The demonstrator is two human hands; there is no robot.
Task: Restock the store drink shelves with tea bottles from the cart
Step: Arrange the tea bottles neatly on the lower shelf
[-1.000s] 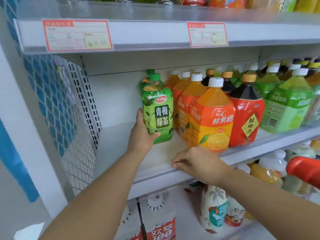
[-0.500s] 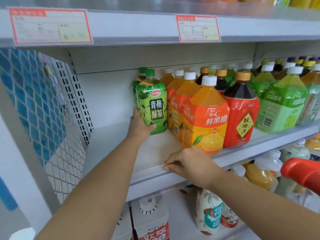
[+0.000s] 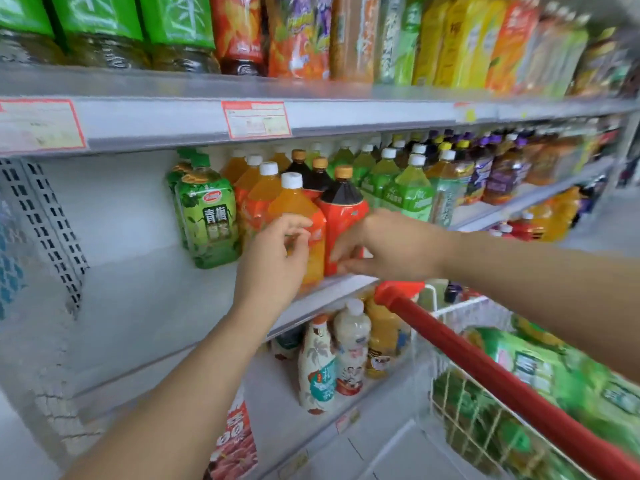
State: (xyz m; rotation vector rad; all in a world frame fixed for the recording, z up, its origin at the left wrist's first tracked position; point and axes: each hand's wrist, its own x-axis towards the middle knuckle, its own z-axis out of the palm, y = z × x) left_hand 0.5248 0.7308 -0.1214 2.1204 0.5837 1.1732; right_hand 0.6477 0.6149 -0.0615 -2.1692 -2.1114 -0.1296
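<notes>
A green tea bottle (image 3: 207,220) with a green cap stands at the left end of the bottle row on the middle shelf (image 3: 138,292), with a second one right behind it. My left hand (image 3: 273,268) hovers in front of an orange juice bottle (image 3: 294,209), fingers loosely curled and holding nothing. In front of the red-labelled dark bottle (image 3: 343,206) is my right hand (image 3: 384,244), fingers relaxed near its lower part; touch is unclear. More green tea bottles (image 3: 540,372) lie in the cart (image 3: 450,393) at lower right.
The cart's red handle (image 3: 485,362) crosses under my right arm. Rows of green, orange and purple bottles (image 3: 450,181) fill the shelf to the right. The upper shelf (image 3: 346,36) is packed with bottles. White and yellow bottles (image 3: 349,344) stand on the lower shelf. Bare shelf lies left of the tea bottle.
My left hand let go of the green tea bottle and moved right to the orange juice bottle. My right hand left the shelf edge and rose. The view pulled back, showing the cart.
</notes>
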